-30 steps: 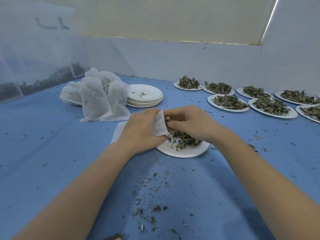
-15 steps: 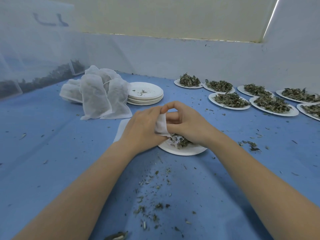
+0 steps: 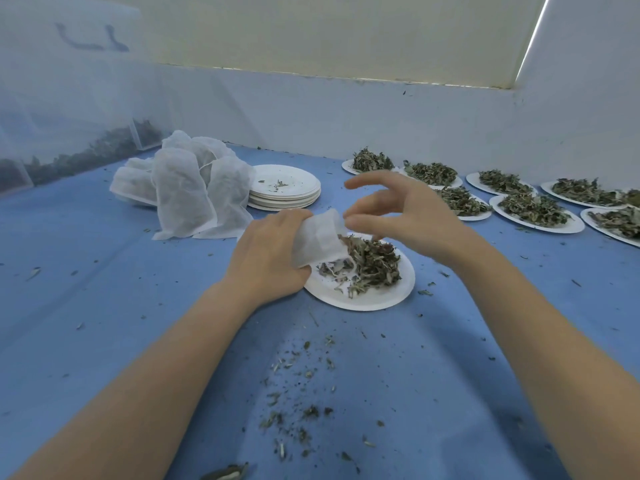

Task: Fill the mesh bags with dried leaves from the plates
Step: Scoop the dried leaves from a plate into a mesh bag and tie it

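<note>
My left hand (image 3: 268, 252) grips a white mesh bag (image 3: 318, 242) at the left rim of a white plate (image 3: 375, 297), with the bag's mouth turned toward the heap of dried leaves (image 3: 372, 263) on that plate. My right hand (image 3: 398, 211) hovers just above the leaves and the bag's mouth, fingers spread and loosely bent, holding nothing that I can see. Some leaves lie right at the bag's opening.
Several filled mesh bags (image 3: 188, 190) lean together at the back left beside a stack of empty plates (image 3: 284, 187). Several plates heaped with leaves (image 3: 533, 209) line the back right. Leaf crumbs (image 3: 301, 386) litter the blue cloth in front. A white wall borders the far side.
My right hand has lifted off the leaf heap and opened its fingers above the bag's mouth. The heap on the plate shows again. My left hand keeps holding the bag.
</note>
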`<state>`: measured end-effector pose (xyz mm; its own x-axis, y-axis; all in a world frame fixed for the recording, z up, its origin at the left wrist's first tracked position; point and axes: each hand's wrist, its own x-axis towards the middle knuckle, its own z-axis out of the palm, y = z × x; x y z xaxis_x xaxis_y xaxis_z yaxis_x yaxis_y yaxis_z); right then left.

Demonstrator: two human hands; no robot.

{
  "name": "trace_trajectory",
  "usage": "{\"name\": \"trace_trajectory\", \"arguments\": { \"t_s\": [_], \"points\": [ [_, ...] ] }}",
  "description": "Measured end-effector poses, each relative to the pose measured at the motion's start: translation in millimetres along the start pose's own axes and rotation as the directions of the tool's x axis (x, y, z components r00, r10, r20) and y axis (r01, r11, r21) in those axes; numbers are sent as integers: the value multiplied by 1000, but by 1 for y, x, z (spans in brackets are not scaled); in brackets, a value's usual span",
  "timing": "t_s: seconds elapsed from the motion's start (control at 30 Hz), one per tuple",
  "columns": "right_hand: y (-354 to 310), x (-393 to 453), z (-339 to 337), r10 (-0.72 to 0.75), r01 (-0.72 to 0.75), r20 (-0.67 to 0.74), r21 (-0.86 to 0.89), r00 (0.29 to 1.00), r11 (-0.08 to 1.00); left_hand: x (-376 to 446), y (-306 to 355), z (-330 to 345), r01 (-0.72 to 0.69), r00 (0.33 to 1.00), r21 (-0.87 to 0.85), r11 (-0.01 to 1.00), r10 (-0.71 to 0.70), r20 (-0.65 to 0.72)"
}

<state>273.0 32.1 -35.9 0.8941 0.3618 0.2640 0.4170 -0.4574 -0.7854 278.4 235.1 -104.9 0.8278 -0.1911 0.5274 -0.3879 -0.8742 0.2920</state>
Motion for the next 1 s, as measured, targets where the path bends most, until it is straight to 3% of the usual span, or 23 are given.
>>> {"name": "trace_trajectory", "arguments": {
  "t_s": [0.07, 0.13, 0.23, 0.43, 0.7, 1.0],
  "points": [
    [-2, 0, -12, 103, -83, 71, -251, 992, 964, 0, -2, 0, 4, 1000, 0, 1000, -4, 1],
    [-2, 1, -16, 251, -146, 152, -497, 956, 855, -1, -3, -1, 5, 1000, 4, 1000, -5, 6],
    [1, 1, -6, 371, -161, 185, -667, 910, 727, -1, -4, -1, 10, 1000, 2, 1000, -10, 9],
    [10, 5, 8, 279, -97, 182, -651, 943, 753, -2, -6, -2, 6, 1000, -15, 1000, -5, 23],
    [-1, 1, -18, 66, -46, 54, -309, 996, 950, -2, -5, -4, -5, 999, -21, 1000, 5, 38],
    [-3, 5, 11, -25, 30, 24, -280, 999, 960, -1, 5, -3, -55, 998, -57, 997, 55, 1]
  ]
}}
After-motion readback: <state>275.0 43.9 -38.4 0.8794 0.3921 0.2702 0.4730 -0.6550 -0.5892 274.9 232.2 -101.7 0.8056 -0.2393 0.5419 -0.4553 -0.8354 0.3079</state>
